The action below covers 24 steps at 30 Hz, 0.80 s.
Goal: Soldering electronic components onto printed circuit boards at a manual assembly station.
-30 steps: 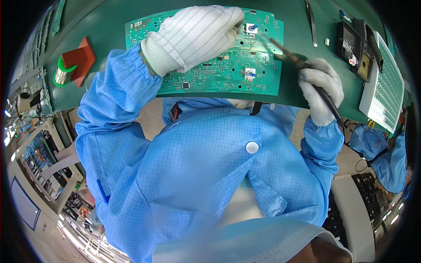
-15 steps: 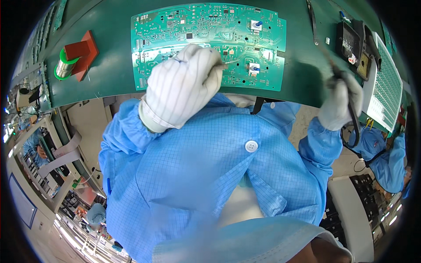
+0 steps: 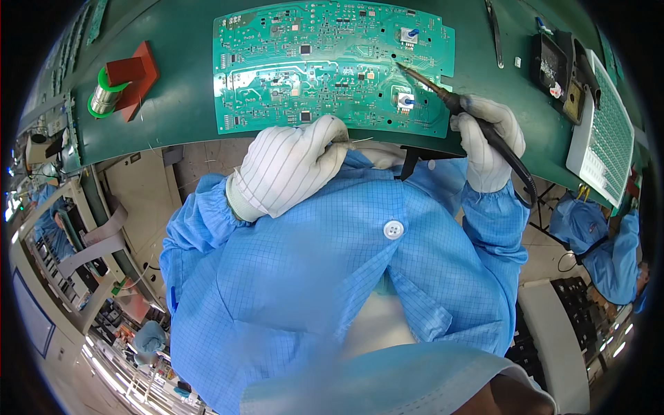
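In our white-gloved right hand (image 3: 490,142), the fingers close around the slim dark-handled soldering iron (image 3: 454,106), its pointed tip over the panel; contact we cannot tell. Our striped white-gloved left hand (image 3: 290,166), at the panel's near edge, pinches a thin silvery wire (image 3: 362,140). The broad green circuit-board panel (image 3: 332,55) lies flat on the dark green bench (image 3: 176,104). We judge it light, stiff and fragile, best held by bare edges; the iron by its handle, the wire soft. Left of the panel stands a green-rimmed spool (image 3: 104,100).

Flat green circuit board (image 3: 332,67), soldering iron (image 3: 452,102) slanting across
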Available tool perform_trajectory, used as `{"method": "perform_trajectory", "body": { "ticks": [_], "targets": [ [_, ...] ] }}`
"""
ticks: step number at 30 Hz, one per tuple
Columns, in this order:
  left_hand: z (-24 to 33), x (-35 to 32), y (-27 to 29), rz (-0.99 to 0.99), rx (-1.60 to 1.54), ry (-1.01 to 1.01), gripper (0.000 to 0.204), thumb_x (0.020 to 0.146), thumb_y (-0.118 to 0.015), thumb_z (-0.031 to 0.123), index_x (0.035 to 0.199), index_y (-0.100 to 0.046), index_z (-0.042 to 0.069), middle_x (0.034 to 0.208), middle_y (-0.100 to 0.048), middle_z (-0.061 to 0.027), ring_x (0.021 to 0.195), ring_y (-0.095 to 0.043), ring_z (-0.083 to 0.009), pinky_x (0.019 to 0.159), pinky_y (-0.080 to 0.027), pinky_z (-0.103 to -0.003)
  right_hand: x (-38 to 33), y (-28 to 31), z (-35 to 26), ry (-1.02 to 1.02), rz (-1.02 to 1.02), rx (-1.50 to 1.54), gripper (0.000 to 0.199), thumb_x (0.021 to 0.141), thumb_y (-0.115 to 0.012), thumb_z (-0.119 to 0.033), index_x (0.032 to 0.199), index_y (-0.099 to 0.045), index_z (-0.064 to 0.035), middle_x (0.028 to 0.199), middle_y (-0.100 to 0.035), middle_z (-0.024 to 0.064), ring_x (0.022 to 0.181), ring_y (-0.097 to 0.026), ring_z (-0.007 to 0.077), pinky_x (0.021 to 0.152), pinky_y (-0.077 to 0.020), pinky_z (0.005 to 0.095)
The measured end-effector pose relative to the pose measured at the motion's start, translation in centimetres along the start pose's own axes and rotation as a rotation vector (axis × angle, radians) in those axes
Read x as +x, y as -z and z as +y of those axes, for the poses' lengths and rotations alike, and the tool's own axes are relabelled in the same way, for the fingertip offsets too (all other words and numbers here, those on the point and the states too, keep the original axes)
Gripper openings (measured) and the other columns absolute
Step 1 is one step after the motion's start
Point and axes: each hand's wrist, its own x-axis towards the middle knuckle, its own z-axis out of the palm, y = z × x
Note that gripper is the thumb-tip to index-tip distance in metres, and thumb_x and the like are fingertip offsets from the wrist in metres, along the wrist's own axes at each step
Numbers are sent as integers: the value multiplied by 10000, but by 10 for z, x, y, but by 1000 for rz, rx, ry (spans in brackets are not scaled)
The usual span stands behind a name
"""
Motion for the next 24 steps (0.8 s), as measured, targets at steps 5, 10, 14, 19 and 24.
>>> {"method": "perform_trajectory", "body": {
  "ticks": [5,10,14,19,24],
  "targets": [
    [-8,8,-9,165,-55,-88,164,935,-686,150,1058,-617,68,856,-705,-100,717,-713,-283,637,-573,-365,-3,7,4,-58,166,92,186,836,-681,2,1018,-704,36,912,-720,136,702,-690,152,633,-551,280],
    [-13,28,-10,321,-55,-120,118,932,-690,190,969,-639,91,796,-685,-72,643,-687,-282,571,-548,-380,-2,7,3,-72,111,73,177,901,-629,18,1068,-673,57,931,-716,152,737,-694,169,680,-573,292],
    [-9,25,3,280,-113,6,106,904,-703,123,987,-661,71,869,-724,-81,677,-700,-281,627,-564,-357,3,2,0,-135,106,101,185,931,-621,13,1104,-662,62,963,-721,164,778,-701,171,725,-582,298],
    [-3,24,18,252,-263,45,149,920,-636,88,1057,-673,42,888,-731,-109,713,-712,-245,657,-564,-335,8,-4,1,-106,124,152,223,904,-699,-48,1119,-692,11,845,-730,98,716,-680,123,664,-566,269],
    [6,33,5,36,-151,-37,172,947,-617,124,1091,-678,53,938,-737,-118,809,-733,-248,716,-575,-339,8,-3,2,-84,127,132,231,907,-703,-56,1127,-687,13,844,-732,98,739,-697,130,694,-580,275]
  ]
}}
